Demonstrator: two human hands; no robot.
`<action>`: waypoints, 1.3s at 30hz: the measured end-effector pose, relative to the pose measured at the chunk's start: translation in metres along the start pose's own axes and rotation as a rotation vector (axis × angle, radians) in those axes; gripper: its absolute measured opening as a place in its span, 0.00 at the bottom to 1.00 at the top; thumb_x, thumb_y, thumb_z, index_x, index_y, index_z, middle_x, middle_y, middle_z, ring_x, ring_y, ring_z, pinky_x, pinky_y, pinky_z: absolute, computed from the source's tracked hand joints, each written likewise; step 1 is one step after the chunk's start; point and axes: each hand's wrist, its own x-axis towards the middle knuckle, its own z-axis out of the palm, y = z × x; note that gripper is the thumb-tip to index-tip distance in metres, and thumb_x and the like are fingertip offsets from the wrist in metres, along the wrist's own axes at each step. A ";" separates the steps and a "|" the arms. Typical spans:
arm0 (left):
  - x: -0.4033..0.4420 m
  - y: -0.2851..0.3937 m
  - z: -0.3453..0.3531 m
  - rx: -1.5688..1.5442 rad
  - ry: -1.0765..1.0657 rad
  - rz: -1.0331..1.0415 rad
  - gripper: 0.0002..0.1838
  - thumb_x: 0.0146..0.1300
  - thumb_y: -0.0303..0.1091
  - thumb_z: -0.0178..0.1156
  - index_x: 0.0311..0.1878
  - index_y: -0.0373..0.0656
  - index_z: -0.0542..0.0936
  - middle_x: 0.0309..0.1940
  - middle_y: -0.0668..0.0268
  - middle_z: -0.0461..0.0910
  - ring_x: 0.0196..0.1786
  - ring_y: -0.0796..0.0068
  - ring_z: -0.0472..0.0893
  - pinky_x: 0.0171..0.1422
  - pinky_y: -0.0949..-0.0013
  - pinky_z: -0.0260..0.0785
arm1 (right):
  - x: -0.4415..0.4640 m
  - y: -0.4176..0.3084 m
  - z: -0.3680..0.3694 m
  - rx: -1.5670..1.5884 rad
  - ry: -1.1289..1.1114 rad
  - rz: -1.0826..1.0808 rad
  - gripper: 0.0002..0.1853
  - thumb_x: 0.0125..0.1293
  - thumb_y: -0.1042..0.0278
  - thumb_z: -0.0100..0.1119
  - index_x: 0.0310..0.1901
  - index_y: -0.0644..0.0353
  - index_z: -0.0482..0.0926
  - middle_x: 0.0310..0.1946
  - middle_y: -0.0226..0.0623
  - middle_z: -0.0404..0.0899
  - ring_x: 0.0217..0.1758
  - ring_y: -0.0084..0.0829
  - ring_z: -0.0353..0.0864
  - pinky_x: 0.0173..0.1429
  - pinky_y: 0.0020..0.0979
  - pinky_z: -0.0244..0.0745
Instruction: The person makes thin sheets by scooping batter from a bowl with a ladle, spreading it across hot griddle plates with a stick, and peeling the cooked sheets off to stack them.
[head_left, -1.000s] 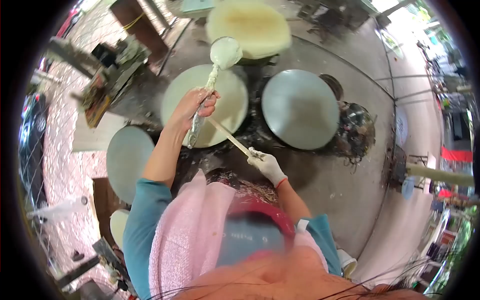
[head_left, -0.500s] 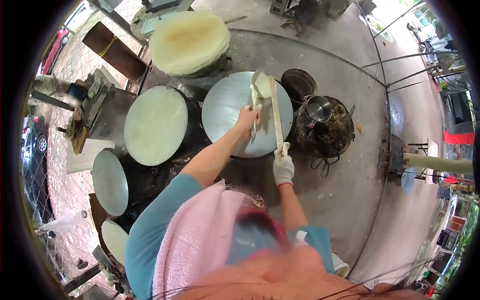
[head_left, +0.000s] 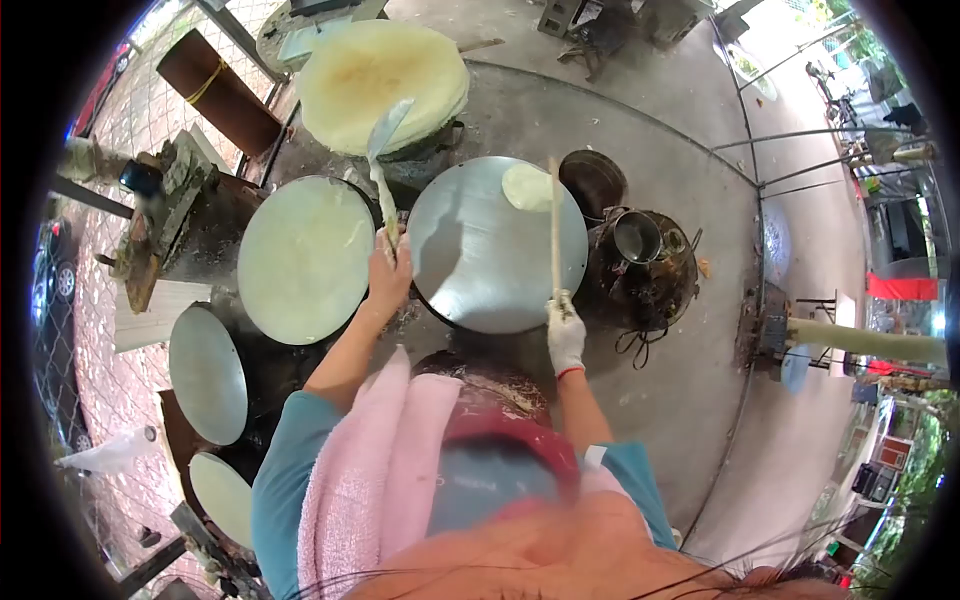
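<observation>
My left hand [head_left: 390, 275], bare, is closed round the batter-smeared handle of a ladle [head_left: 388, 130]. The ladle's metal head points up and away, over the gap between the griddles and beside the stack of pancakes [head_left: 375, 80]. In my gloved right hand [head_left: 566, 335] is a flat wooden batter spreader [head_left: 556, 230], seen nearly edge-on over the right part of the round griddle [head_left: 480, 270]. A pool of pale batter [head_left: 525, 187] lies at the far side of that griddle, just left of the spreader's far end.
To the left, another griddle [head_left: 305, 260] carries a pale batter sheet, with two more round griddles [head_left: 208, 375] [head_left: 222, 498] nearer me. A dark pot [head_left: 592, 182] and a small metal pot [head_left: 637, 237] on a sooty stand are at the right. A rusty pipe [head_left: 220, 92] leans far left.
My left hand has swung the ladle left, away from the middle griddle. The batter now lies as a round pool there. My right hand has stayed near its place, turning the spreader edge-on.
</observation>
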 end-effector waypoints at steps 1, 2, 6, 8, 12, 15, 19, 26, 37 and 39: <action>-0.005 -0.007 -0.010 0.004 -0.038 -0.021 0.11 0.68 0.34 0.53 0.45 0.35 0.73 0.29 0.58 0.76 0.32 0.67 0.76 0.39 0.65 0.68 | -0.007 -0.012 0.005 0.116 -0.141 0.163 0.19 0.69 0.62 0.56 0.60 0.55 0.76 0.26 0.23 0.75 0.23 0.13 0.68 0.26 0.18 0.66; -0.012 -0.012 -0.019 0.009 -0.078 -0.044 0.10 0.68 0.34 0.53 0.43 0.35 0.73 0.26 0.60 0.74 0.31 0.69 0.75 0.37 0.66 0.68 | -0.023 -0.068 0.009 0.210 -0.220 0.395 0.18 0.69 0.65 0.57 0.59 0.55 0.77 0.23 0.18 0.70 0.18 0.10 0.61 0.20 0.16 0.57; -0.050 -0.020 -0.047 0.087 -0.133 -0.136 0.08 0.68 0.33 0.53 0.35 0.38 0.71 0.20 0.68 0.67 0.24 0.78 0.68 0.29 0.69 0.63 | 0.005 -0.035 -0.001 0.137 -0.220 0.079 0.18 0.68 0.68 0.59 0.58 0.58 0.77 0.29 0.19 0.73 0.24 0.10 0.66 0.26 0.15 0.62; -0.070 -0.022 -0.060 -0.093 -0.120 -0.330 0.08 0.69 0.32 0.52 0.34 0.40 0.70 0.19 0.71 0.67 0.21 0.80 0.67 0.24 0.72 0.60 | 0.021 -0.017 -0.022 0.158 -0.135 0.014 0.18 0.68 0.69 0.59 0.58 0.60 0.77 0.34 0.20 0.75 0.27 0.09 0.66 0.30 0.14 0.64; -0.096 -0.008 -0.064 -0.179 -0.061 -0.499 0.08 0.70 0.32 0.51 0.33 0.44 0.68 0.18 0.75 0.65 0.16 0.86 0.63 0.18 0.77 0.54 | 0.014 -0.049 -0.012 0.166 -0.400 0.397 0.19 0.68 0.60 0.59 0.60 0.52 0.76 0.23 0.20 0.71 0.18 0.12 0.65 0.18 0.19 0.61; -0.111 -0.002 -0.059 -0.305 0.001 -0.629 0.07 0.70 0.32 0.51 0.34 0.45 0.68 0.18 0.76 0.64 0.14 0.87 0.61 0.17 0.78 0.52 | 0.015 -0.075 -0.010 0.044 -0.467 0.315 0.17 0.68 0.65 0.58 0.57 0.55 0.77 0.26 0.19 0.73 0.23 0.12 0.67 0.24 0.17 0.63; -0.131 0.021 -0.048 -0.247 0.116 -0.647 0.05 0.70 0.31 0.51 0.35 0.46 0.68 0.18 0.77 0.63 0.15 0.88 0.61 0.17 0.80 0.51 | 0.069 -0.050 -0.056 0.119 -0.365 0.077 0.18 0.69 0.70 0.57 0.59 0.61 0.75 0.36 0.18 0.74 0.30 0.10 0.67 0.32 0.15 0.66; -0.158 0.031 -0.021 -0.290 0.213 -0.679 0.05 0.69 0.31 0.53 0.35 0.45 0.68 0.18 0.77 0.64 0.16 0.89 0.62 0.18 0.80 0.53 | 0.077 -0.063 -0.048 -0.019 -0.732 0.350 0.17 0.67 0.64 0.60 0.57 0.51 0.78 0.22 0.15 0.67 0.19 0.10 0.61 0.20 0.17 0.54; -0.180 0.029 0.010 -0.144 0.336 -0.620 0.07 0.68 0.31 0.52 0.33 0.42 0.69 0.18 0.75 0.64 0.16 0.86 0.61 0.18 0.76 0.53 | 0.116 -0.092 -0.056 -0.066 -0.968 0.436 0.18 0.67 0.66 0.60 0.57 0.58 0.77 0.29 0.18 0.72 0.25 0.11 0.67 0.29 0.18 0.65; -0.179 0.039 0.013 -0.140 0.350 -0.624 0.08 0.68 0.31 0.53 0.32 0.41 0.69 0.18 0.75 0.65 0.17 0.87 0.62 0.19 0.76 0.54 | 0.145 -0.080 -0.061 -0.074 -0.901 0.052 0.17 0.67 0.71 0.59 0.57 0.61 0.77 0.32 0.19 0.72 0.32 0.11 0.69 0.36 0.16 0.67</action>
